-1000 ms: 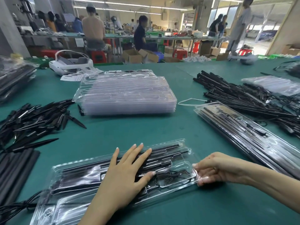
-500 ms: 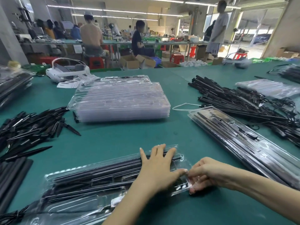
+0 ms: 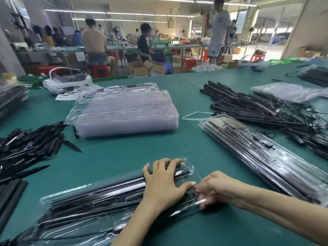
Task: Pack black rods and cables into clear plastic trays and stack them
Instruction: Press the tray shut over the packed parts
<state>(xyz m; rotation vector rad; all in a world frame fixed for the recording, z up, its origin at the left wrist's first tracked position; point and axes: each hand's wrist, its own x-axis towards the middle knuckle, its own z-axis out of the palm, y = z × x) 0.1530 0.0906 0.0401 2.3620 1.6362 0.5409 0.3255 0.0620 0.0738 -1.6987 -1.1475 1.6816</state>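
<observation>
Right hand [image 3: 215, 189] pinches the near right corner of the clear plastic clamshell tray [image 3: 74, 197], fingers curled round the edge. Left hand [image 3: 164, 183] lies flat across the lid, fingers spread and straight, thumb reaching to meet the right fingertips. This looks like snapping the lid closed over the long black rods [image 3: 110, 190] seated in their channels. To do it well: keep that palm pressing so the rods stay bedded, then work the pinch along the rim, corner by corner. Whether a cable sits under the hands, I cannot tell. The tray lies on the green table [image 3: 124, 153] right in front. Beyond, the stack of empty clear trays [image 3: 124, 112]; right, the packed tray stack [image 3: 266, 157] awaits this one.
</observation>
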